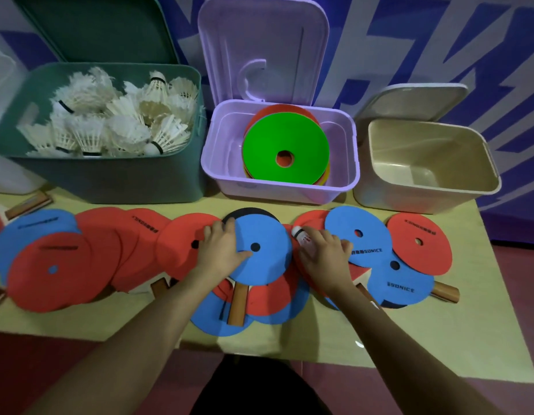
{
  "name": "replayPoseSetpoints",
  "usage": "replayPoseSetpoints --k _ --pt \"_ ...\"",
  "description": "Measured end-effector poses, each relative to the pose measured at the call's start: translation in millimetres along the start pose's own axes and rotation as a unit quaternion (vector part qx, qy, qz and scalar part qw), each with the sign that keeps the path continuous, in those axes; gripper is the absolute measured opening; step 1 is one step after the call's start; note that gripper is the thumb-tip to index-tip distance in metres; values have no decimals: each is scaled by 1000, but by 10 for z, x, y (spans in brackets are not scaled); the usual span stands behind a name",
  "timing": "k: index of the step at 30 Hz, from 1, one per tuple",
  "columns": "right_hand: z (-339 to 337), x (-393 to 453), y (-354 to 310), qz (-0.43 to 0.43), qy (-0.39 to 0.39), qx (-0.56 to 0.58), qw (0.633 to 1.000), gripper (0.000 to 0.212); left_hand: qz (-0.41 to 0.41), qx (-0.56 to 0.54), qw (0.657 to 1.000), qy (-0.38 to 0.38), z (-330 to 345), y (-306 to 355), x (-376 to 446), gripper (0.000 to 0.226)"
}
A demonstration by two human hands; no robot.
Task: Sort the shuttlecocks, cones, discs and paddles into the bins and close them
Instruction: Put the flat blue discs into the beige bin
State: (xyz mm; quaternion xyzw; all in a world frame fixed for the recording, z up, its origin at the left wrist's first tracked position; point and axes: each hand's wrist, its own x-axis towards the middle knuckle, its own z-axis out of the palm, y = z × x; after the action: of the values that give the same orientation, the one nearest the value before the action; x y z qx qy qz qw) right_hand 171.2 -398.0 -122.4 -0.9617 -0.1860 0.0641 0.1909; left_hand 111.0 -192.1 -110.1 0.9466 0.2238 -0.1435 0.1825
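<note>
Blue and red flat discs lie overlapping in a row along the yellowish table (424, 330). My left hand (222, 250) grips the left edge of a blue disc (265, 259), thumb on top. That disc lies over a black paddle (250, 211). My right hand (322, 257) holds a white shuttlecock (298, 234), cork pointing up-left, above red discs. The green bin (110, 178) is full of shuttlecocks (116, 121). The purple bin (277, 191) holds stacked discs with a green disc (268, 145) on top. The beige bin (424, 196) is empty.
All three bins stand open at the table's back, lids tilted up against the blue-and-white wall. Wooden paddle handles (238, 304) stick out from under the discs, one at the far right (445, 292). A white container (2, 85) stands at the far left.
</note>
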Motion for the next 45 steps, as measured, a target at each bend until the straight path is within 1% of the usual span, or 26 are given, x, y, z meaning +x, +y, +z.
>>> replayPoseSetpoints --k 2,4,6,8,10,13,14,16,18,21,25,28,32,34,36,37,38,39,40,41,42,43,45 --pt "75 3 -34 -4 -9 12 1000 35 -2 10 1000 10 13 15 -22 83" --pt "121 15 -47 15 -5 27 1000 34 -16 13 1000 8 30 34 -13 81" --pt "133 19 -53 25 1 40 999 35 -36 -11 999 -3 26 48 22 85" --pt "134 9 -40 18 3 49 999 36 -56 -53 997 4 13 32 65 89" --pt "115 -18 -25 0 2 59 998 36 -57 -91 994 29 2 -12 71 77" --pt "55 -34 -46 -33 10 105 994 33 -15 -115 991 65 -27 -45 -2 49" --pt "25 -31 -79 -50 22 124 991 31 5 -122 990 75 -46 -46 -31 43" --pt "-49 15 -198 -93 66 141 983 28 54 -149 983 94 -132 -21 -87 38" --pt "-165 112 -399 -131 90 168 973 29 85 -206 969 103 -272 -7 -137 38" --pt "-369 303 -777 -191 115 219 950 29 100 -267 951 120 -534 -101 -168 42" --pt "-548 566 -1345 -244 152 285 915 29 114 -291 934 174 -896 -403 -164 38" --pt "-577 824 -1789 -266 163 292 904 29 102 -285 929 211 -1155 -652 -133 27" --pt "-540 1149 -2382 -281 180 302 893 25 100 -286 923 236 -1392 -979 -20 24" --pt "-453 1312 -2603 -284 171 291 897 24 110 -278 924 238 -1478 -1121 53 22" --pt "-312 1511 -2736 -272 149 248 918 28 136 -260 926 236 -1542 -1230 126 18" --pt "-243 1592 -2763 -262 122 187 939 34 152 -248 927 235 -1562 -1274 161 18" --pt "-186 1638 -2776 -249 83 97 960 42 164 -236 929 233 -1571 -1317 198 19" --pt "-137 1667 -2768 -238 41 5 970 47 177 -222 930 233 -1570 -1354 232 20" --pt "-117 1671 -2758 -239 14 -54 969 50 192 -208 930 233 -1558 -1384 260 21" --pt "-121 1649 -2754 -246 5 -65 967 53 209 -197 928 238 -1536 -1405 278 22" --pt "-148 1597 -2742 -252 15 -45 966 56 225 -192 922 249 -1507 -1415 284 23" --pt "-183 1530 -2715 -249 36 4 968 58 241 -191 914 267 -1482 -1418 284 25" --pt "-250 1376 -2603 -240 112 115 958 56 267 -192 893 308 -1459 -1392 262 25"
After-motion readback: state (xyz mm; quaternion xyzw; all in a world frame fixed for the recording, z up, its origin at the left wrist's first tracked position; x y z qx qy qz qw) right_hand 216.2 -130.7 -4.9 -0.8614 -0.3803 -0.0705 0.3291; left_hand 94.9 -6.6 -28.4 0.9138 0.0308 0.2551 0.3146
